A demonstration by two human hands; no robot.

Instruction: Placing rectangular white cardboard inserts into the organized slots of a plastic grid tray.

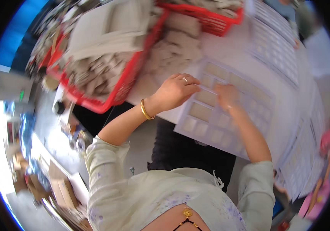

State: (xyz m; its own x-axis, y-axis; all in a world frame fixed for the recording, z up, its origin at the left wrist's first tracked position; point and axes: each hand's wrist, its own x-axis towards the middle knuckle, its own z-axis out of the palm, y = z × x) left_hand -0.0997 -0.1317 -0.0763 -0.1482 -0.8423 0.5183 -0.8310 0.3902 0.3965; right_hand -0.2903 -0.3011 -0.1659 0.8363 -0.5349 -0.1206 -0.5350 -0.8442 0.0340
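A pale compartment tray [226, 145] lies on the white table in front of me, its openings of several sizes showing beige-grey pieces. My left hand [177, 91], with a ring and a gold bangle, is over the tray's left edge. Its fingers are pinched together; anything between them is too small to make out. Over the tray's upper middle, my right hand [227, 95] reaches down with its fingertips at the compartments. Motion blurs those fingers, so their grip is unclear. Loose beige-grey pieces [176, 50] lie heaped just beyond my left hand.
A large red basket [124, 82] full of beige-grey pieces, with a big pale box-like piece [99, 30] on top, stands at the left. Another red basket [215, 24] is at the back. More compartment trays [274, 46] lie at the far right, and others [301, 158] at the near right.
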